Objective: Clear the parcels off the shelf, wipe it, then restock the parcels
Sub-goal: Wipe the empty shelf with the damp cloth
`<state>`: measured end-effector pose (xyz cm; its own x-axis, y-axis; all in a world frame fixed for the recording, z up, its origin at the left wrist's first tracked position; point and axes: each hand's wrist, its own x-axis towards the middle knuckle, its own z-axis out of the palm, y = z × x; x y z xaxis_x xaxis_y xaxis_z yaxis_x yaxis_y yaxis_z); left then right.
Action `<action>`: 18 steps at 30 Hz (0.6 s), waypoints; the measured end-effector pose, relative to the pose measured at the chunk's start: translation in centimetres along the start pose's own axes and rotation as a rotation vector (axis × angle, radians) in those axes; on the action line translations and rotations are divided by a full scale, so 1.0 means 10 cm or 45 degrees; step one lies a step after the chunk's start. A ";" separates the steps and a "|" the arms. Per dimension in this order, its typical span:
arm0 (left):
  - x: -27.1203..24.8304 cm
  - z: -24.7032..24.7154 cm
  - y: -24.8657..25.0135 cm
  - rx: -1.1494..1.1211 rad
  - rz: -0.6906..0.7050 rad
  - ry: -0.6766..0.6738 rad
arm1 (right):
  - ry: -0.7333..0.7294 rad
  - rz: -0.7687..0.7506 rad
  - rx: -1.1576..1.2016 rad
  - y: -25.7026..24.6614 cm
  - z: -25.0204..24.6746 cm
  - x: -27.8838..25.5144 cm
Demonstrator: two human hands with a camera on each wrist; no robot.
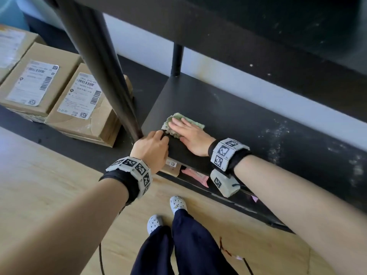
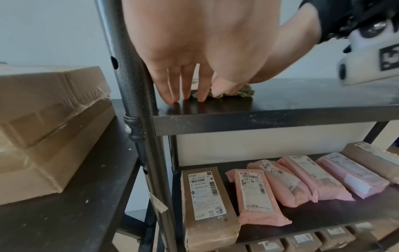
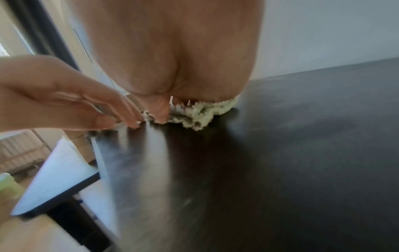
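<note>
Forearms enter from the bottom of the head view, both wrists banded with marker cuffs; the person stands on a pale wood floor [image 1: 49, 175]. Far left, two cardboard parcels [image 1: 51, 96] sit on the neighbouring shelf unit, labels up, well apart from the work area. Next comes the black upright post [image 1: 111, 80]. Left hand [image 1: 151, 149] is at the front left corner of the dark shelf [image 1: 248, 124], just beside the post, fingers straight and relaxed with tips touching the board, holding nothing. Right of it, the right hand [image 1: 188, 133] lies flat, fingers extended, pressing a greenish wiping cloth [image 1: 174, 124] onto the shelf; nothing is gripped. Cloth sits near the left end of the board. Further right, pale dust specks [image 1: 278, 132] are on the shelf surface, so the wiping step is judged only partly done. The tier below holds pink mailer parcels [image 2: 302, 179] and a brown box [image 2: 207, 204]. Judgement for this step: keep the palm flat with even pressure, work in overlapping strokes from the left corner toward the dusty right end, and reach the rear edge. The left hand is best kept as a brace, clear of the cloth's path. Risk: dust pushed over the front edge may fall onto the parcels beneath.
</note>
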<state>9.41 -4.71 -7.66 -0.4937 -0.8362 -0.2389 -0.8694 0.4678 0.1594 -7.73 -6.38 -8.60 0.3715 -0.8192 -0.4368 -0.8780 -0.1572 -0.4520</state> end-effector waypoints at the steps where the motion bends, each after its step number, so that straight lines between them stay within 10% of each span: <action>1: 0.00 -0.01 0.00 0.009 0.001 0.001 | 0.025 0.012 -0.022 0.08 -0.06 0.06; 10: -0.02 -0.09 -0.01 0.079 0.049 -0.023 | 0.210 0.563 0.006 0.69 -0.35 -0.48; 18: 0.01 -0.19 0.02 0.060 0.084 0.031 | 0.063 0.239 -0.063 0.03 0.14 -0.15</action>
<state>9.23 -5.26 -5.88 -0.5498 -0.8096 -0.2056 -0.8353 0.5345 0.1288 -8.13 -4.46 -9.16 0.1857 -0.8626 -0.4705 -0.9447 -0.0250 -0.3270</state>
